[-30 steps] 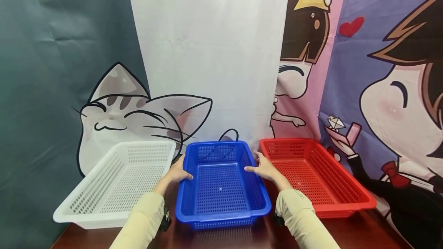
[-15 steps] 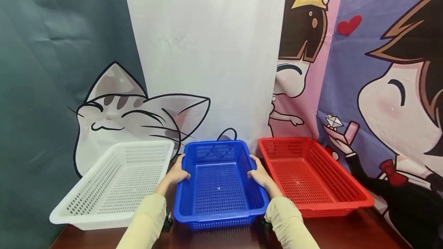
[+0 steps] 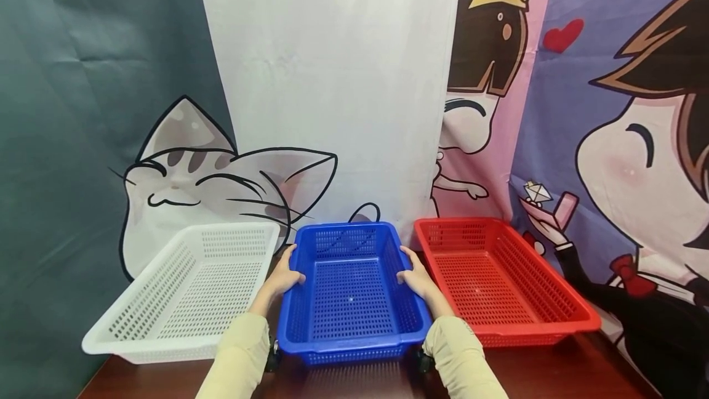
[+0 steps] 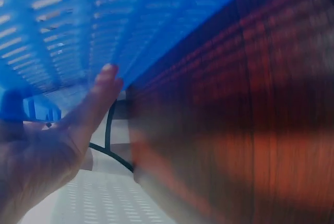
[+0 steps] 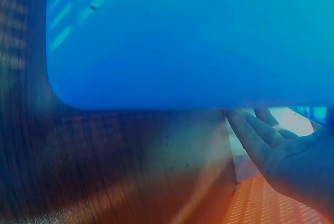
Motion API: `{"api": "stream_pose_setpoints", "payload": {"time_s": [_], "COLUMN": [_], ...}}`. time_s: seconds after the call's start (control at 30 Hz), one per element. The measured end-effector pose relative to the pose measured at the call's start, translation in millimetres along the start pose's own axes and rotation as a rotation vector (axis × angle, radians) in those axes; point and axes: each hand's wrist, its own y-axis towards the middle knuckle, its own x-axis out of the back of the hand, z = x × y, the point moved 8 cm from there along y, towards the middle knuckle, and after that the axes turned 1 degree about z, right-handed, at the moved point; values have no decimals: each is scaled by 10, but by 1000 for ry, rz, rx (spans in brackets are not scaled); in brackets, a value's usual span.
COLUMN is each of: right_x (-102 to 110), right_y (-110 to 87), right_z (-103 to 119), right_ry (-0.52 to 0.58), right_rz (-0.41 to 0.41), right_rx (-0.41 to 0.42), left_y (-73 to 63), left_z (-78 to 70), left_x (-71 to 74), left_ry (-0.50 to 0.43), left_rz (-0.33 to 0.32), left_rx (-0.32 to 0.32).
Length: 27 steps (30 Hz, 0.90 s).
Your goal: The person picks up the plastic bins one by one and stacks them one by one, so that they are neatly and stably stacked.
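Note:
A blue plastic basket with slotted walls and floor stands between my hands, with nothing inside. My left hand grips its left side rim, thumb hooked over the inside and fingers along the outside. On the opposite rim my right hand holds the same way, thumb inward. From the left wrist, the left hand reaches under the overhanging rim beside the slotted wall. The right wrist view has the right hand with fingertips under the edge of the blue basket.
To the left stands a white slotted basket, close beside my left hand. A red one is at the right, near my right hand. All rest on a dark reddish wooden table. Behind hangs a cartoon-printed cloth.
My right hand has come in against the blue basket's right rim and taken hold. The left hand stays at the left rim. Over the last half second little differs.

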Motion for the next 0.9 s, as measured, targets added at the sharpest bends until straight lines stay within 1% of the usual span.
{"api": "stream_pose_setpoints", "payload": {"time_s": [0.13, 0.23, 0.37, 0.47, 0.6, 0.8, 0.9], "right_x": [1, -6, 5, 20, 29, 58, 75], "right_y": [10, 4, -23, -33, -23, -32, -42], "right_z": [-7, -21, -29, -28, -24, -51, -37], "right_ry": [13, 30, 60, 87, 124, 159, 169], "right_rz": [-1, 0, -18, -37, -54, -84, -95], "right_rx": [-4, -17, -42, -58, -69, -97, -104], "left_y": [-24, -49, -42, -28, -27, -28, -24], "left_z": [21, 18, 9, -19, -76, -137, -164], "left_x": [-16, -25, -24, -18, -5, -26, -21], "left_ry": [-24, -41, -46, -26, -5, -6, -1], "left_rz": [32, 59, 62, 59, 69, 124, 140], "left_rx": [2, 16, 48, 48, 29, -2, -24]}}
